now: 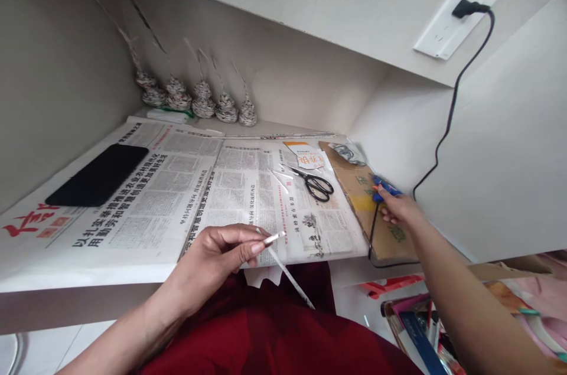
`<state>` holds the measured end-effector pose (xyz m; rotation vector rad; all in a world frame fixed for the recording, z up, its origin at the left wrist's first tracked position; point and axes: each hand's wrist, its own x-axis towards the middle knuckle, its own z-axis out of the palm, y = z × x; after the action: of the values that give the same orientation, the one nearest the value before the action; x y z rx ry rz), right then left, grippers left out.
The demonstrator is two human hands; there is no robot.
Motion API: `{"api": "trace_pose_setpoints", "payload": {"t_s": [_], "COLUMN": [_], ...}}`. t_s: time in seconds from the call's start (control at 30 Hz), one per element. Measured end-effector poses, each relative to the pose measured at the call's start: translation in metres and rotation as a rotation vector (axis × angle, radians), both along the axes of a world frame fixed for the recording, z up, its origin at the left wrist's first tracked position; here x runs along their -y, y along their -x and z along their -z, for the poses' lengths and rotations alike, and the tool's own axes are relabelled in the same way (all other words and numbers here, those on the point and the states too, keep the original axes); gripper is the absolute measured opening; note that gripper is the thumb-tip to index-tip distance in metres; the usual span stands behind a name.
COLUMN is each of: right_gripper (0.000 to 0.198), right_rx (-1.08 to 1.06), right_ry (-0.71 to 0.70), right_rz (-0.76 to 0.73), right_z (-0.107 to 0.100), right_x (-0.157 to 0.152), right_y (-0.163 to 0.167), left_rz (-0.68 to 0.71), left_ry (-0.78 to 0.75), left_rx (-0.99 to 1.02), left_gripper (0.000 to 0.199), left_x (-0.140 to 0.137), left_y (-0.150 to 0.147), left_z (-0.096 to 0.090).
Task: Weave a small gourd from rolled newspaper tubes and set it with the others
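Note:
My left hand (217,254) is closed near the table's front edge, pinching thin white paper sticks (290,277) between thumb and fingers. One end points right past the fingertips, and a longer length slants down over the red clothing. On the right, my right hand (398,209) is wrapped round a blue glue gun (390,187) with an orange part, above a cardboard sheet (354,186). Its black cord loops below the hand. Between the hands, black-handled scissors (318,187) lie on the newspaper (248,186), beside small white scraps and a printed card piece (305,156).
Several woven paper gourd shapes (204,100) with upright stems stand along the back wall. A black phone-like slab (97,174) lies at left. At right, a black cable (449,115) hangs from a wall socket (456,20). A box of odds and ends (416,333) is below.

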<state>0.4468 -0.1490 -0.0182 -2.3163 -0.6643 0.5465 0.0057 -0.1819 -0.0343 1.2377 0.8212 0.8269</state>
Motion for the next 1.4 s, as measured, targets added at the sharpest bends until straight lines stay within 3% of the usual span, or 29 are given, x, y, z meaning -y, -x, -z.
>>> {"api": "trace_pose_setpoints", "payload": {"t_s": [0.07,0.13,0.17,0.2,0.27,0.37,0.47,0.57,0.8,1.0,1.2,1.4], "right_gripper": [0.036,0.030,0.027,0.027,0.030,0.040,0.040,0.032,0.019,0.012,0.016,0.019], "right_rx": [0.167,0.518,0.553,0.467,0.032,-0.541,-0.801,-0.845,-0.551,0.008,0.575,0.831], "right_ry": [0.048,0.019,-0.043,-0.124,-0.211,-0.132,-0.170,-0.209,-0.296,-0.457,-0.687,-0.647], "right_rz": [-0.036,-0.193,-0.313,-0.447,-0.697,-1.081,-1.115,-1.045,-1.020,-1.038,-1.343,-1.489], "right_z": [-0.009,-0.017,-0.020,-0.023,-0.023,-0.016,-0.005,0.002,-0.004,-0.029,-0.056,-0.063], "right_x": [0.008,0.017,0.021,0.026,0.036,0.049,0.056,0.055,0.050,0.059,0.062,0.055], "right_y": [0.005,0.026,0.044,0.066,0.116,0.186,0.229,0.246,0.248,0.231,0.226,0.226], "left_rz": [0.009,0.009,0.010,0.014,0.028,0.040,0.037,0.013,-0.075,-0.127,-0.124,-0.124], "left_ry": [-0.011,-0.024,-0.033,-0.043,-0.066,-0.089,-0.068,-0.069,-0.140,-0.126,-0.080,-0.032], "left_rx": [0.006,0.013,0.017,0.019,0.021,0.036,0.088,0.115,0.095,-0.008,-0.071,-0.086], "left_gripper": [0.015,0.014,0.014,0.014,0.013,0.013,0.013,0.013,0.010,0.012,0.016,0.018], "left_x": [0.000,0.000,0.000,0.000,0.000,0.001,0.004,0.008,0.007,0.006,0.009,0.011], "left_y": [-0.001,-0.002,-0.004,-0.005,-0.008,-0.010,-0.007,-0.002,0.004,0.010,0.014,0.015], "left_z": [0.000,-0.001,-0.002,-0.003,-0.006,-0.008,-0.009,-0.008,-0.002,0.000,-0.005,-0.006]}}
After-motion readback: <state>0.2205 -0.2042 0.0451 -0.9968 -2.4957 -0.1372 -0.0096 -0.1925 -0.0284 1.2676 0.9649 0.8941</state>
